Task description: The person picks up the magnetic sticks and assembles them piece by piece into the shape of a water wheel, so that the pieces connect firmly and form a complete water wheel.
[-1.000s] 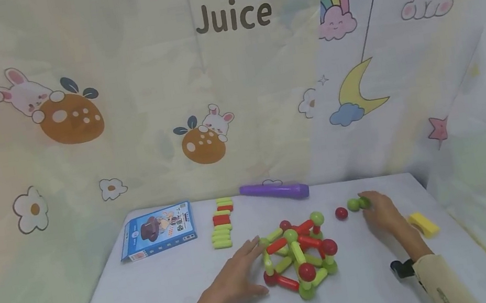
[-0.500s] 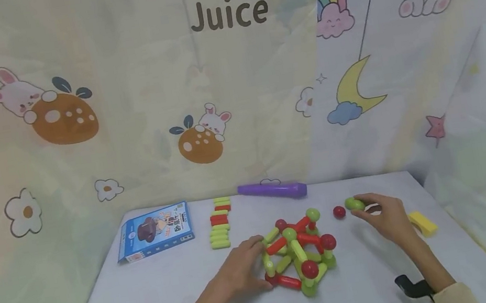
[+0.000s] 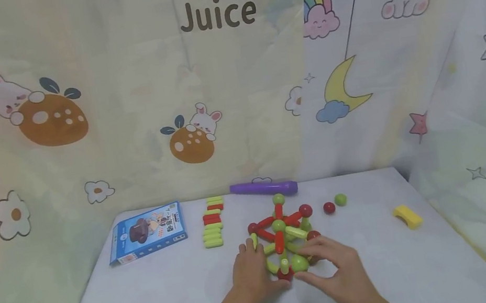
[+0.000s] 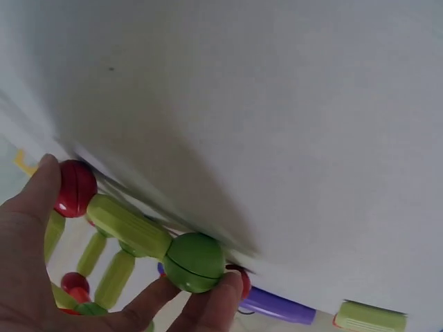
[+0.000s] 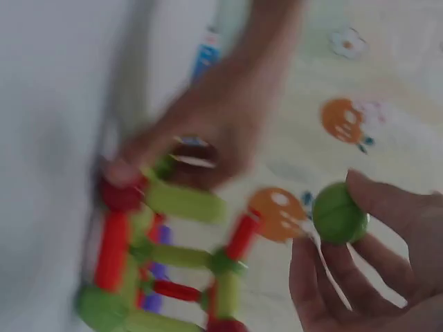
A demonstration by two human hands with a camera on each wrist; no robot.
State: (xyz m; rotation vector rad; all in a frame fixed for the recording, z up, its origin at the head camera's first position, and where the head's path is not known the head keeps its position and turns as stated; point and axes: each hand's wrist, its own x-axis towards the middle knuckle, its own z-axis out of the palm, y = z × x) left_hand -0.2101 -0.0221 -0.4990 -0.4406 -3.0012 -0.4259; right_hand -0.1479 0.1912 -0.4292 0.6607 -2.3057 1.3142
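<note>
Ball-and-rod frame stands about midway between the left and right edges of the worktop, its near left side gripped between the thumb and fingers of the left hand; the right hand pinches a green ball, which the right wrist view shows apart from it. Pushing that ball in too hard could probably knock a piece loose or twist everything, since only one hand steadies it. Half a second ago the right hand was farther back, beside the loose red ball; the frame has since turned
</note>
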